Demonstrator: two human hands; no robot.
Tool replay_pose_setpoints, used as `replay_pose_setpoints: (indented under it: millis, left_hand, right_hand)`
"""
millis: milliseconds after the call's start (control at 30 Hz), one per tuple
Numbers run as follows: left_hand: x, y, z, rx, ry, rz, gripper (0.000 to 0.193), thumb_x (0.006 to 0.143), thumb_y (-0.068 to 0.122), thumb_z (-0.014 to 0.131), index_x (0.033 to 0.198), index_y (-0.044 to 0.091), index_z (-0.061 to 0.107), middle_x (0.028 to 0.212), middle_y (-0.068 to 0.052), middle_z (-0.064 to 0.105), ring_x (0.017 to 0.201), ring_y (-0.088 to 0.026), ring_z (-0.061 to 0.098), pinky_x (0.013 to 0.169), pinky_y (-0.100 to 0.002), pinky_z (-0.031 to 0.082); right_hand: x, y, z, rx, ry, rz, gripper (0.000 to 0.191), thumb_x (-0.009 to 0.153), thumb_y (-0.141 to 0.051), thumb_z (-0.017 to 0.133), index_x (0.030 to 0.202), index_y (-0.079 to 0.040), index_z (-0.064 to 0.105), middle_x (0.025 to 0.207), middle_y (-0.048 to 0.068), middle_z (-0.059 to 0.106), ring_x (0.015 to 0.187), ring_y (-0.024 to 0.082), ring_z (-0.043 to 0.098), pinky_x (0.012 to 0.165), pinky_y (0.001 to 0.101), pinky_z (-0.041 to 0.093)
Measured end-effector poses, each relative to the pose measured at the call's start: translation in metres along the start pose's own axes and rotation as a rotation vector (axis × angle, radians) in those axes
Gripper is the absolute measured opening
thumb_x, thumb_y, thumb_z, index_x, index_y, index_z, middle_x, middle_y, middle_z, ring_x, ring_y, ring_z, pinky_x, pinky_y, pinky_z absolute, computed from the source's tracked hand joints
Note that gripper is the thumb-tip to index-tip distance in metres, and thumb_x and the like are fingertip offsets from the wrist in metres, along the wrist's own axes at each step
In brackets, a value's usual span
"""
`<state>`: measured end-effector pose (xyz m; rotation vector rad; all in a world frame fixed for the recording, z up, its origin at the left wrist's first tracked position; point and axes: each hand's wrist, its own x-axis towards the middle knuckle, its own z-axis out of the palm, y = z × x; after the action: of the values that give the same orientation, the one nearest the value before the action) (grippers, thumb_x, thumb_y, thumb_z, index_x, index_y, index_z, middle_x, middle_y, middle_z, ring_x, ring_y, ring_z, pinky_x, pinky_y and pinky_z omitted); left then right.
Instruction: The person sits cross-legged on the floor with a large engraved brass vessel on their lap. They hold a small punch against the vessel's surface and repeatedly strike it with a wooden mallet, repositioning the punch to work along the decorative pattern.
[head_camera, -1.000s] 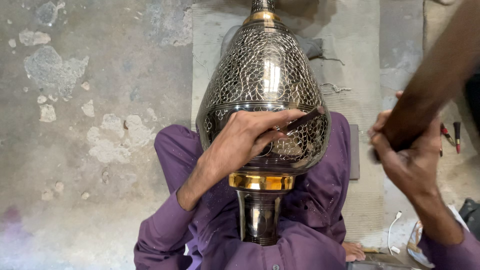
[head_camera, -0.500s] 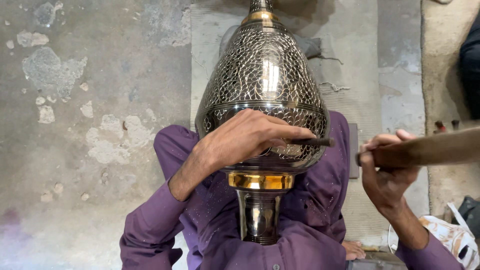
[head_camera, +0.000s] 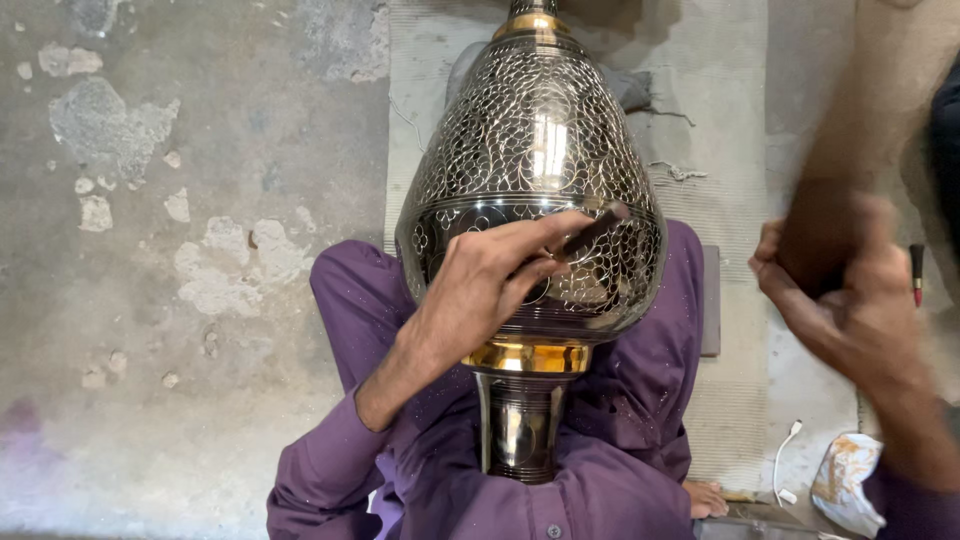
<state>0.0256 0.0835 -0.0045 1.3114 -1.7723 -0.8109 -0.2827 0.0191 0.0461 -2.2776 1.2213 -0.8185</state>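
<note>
A big engraved silver-coloured vase (head_camera: 530, 150) with a gold band (head_camera: 525, 357) above its neck lies on my lap, its base pointing away from me. My left hand (head_camera: 480, 290) rests on the vase's widest part and grips a thin dark chisel (head_camera: 595, 230), tip against the patterned metal. Out to the right, apart from the vase, my right hand (head_camera: 850, 310) is closed around a wooden mallet (head_camera: 860, 130), which is blurred and points up and away. I sit cross-legged in purple clothes.
A pale woven mat (head_camera: 720, 150) lies under the vase on a patchy concrete floor (head_camera: 150, 200). A red-handled tool (head_camera: 916, 275) lies at the right edge. A white cable (head_camera: 785, 460) and a crumpled cloth (head_camera: 845, 480) lie near my right knee.
The mallet swung down level toward the chisel half a second ago and is now lifted up again at the right. My left hand stays on the vase with the chisel.
</note>
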Motion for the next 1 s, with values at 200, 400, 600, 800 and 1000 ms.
replay_pose_setpoints:
  millis: [200, 400, 600, 800, 1000]
  left_hand:
    - [-0.011, 0.002, 0.009, -0.081, 0.136, -0.12, 0.049, 0.099, 0.007, 0.068, 0.145, 0.019, 0.057, 0.106, -0.01, 0.08, 0.093, -0.019, 0.082, 0.079, -0.035, 0.071]
    - [-0.015, 0.005, 0.016, -0.116, 0.26, -0.124, 0.046, 0.1, 0.005, 0.067, 0.143, 0.017, 0.056, 0.11, -0.01, 0.078, 0.099, -0.02, 0.081, 0.079, -0.033, 0.072]
    - [-0.021, 0.007, 0.022, -0.121, 0.335, -0.168, 0.045, 0.096, 0.01, 0.073, 0.139, 0.015, 0.058, 0.107, -0.01, 0.078, 0.096, -0.018, 0.081, 0.077, -0.033, 0.073]
    - [-0.021, -0.002, 0.021, -0.167, 0.311, -0.164, 0.045, 0.096, 0.013, 0.074, 0.138, 0.015, 0.058, 0.105, -0.01, 0.079, 0.094, -0.02, 0.081, 0.08, -0.034, 0.073]
    - [-0.004, -0.013, 0.018, -0.178, 0.196, -0.102, 0.041, 0.1, 0.015, 0.072, 0.138, 0.017, 0.058, 0.105, -0.01, 0.079, 0.093, -0.019, 0.082, 0.078, -0.032, 0.074]
  right_hand:
    - [0.044, -0.02, -0.029, -0.195, -0.084, -0.116, 0.054, 0.091, 0.001, 0.074, 0.141, -0.005, 0.055, 0.113, 0.022, 0.072, 0.1, 0.028, 0.073, 0.084, 0.0408, 0.061]
    - [0.075, -0.025, -0.031, -0.687, -0.379, -0.247, 0.059, 0.093, -0.005, 0.072, 0.149, -0.015, 0.056, 0.095, 0.015, 0.075, 0.071, 0.024, 0.073, 0.07, 0.038, 0.063]
    - [0.085, -0.039, -0.028, -0.72, -0.392, -0.223, 0.053, 0.086, -0.011, 0.077, 0.137, -0.02, 0.065, 0.092, 0.007, 0.075, 0.067, 0.021, 0.073, 0.067, 0.0386, 0.063]
    - [0.08, -0.041, -0.028, -0.474, -0.305, -0.139, 0.066, 0.092, -0.01, 0.067, 0.154, -0.021, 0.049, 0.091, 0.006, 0.069, 0.069, 0.017, 0.069, 0.064, 0.0336, 0.061]
    - [0.068, -0.02, -0.026, -0.976, -0.472, -0.118, 0.076, 0.087, -0.023, 0.073, 0.159, -0.031, 0.051, 0.1, 0.001, 0.071, 0.068, 0.013, 0.07, 0.06, 0.0267, 0.061]
